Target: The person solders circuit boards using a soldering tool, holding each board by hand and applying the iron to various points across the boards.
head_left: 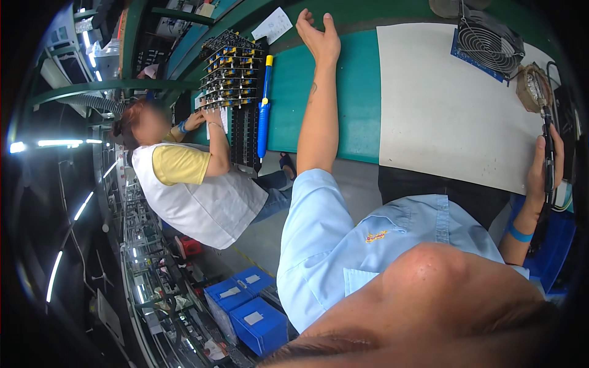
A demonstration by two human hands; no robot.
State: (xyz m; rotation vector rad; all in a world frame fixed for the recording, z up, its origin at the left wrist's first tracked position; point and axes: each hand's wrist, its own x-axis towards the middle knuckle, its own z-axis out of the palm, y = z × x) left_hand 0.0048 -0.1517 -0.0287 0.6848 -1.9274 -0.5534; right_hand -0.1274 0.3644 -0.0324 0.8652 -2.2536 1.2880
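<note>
My left hand (320, 37) is raised over the far edge of the green bench mat (359, 98), fingers apart and holding nothing. A blue desoldering pump (264, 126) with a yellow end lies to its left. Beside that stands a black rack (245, 138) with stacked circuit boards (230, 70) bearing yellow and blue parts. At the far right, my right hand (540, 168) is closed around a slim, dark, long item (548, 144), seen nearly edge-on; its exact kind cannot be made out. Just beyond its upper end sits a brownish holder (532, 89) with silvery stuff in it.
A white sheet (442, 98) covers the right part of the bench. A fan with a wire guard (488, 43) stands at the back right. To the left, another person (190, 178) works at the bench. Blue bins (257, 319) stand on the floor, lower left.
</note>
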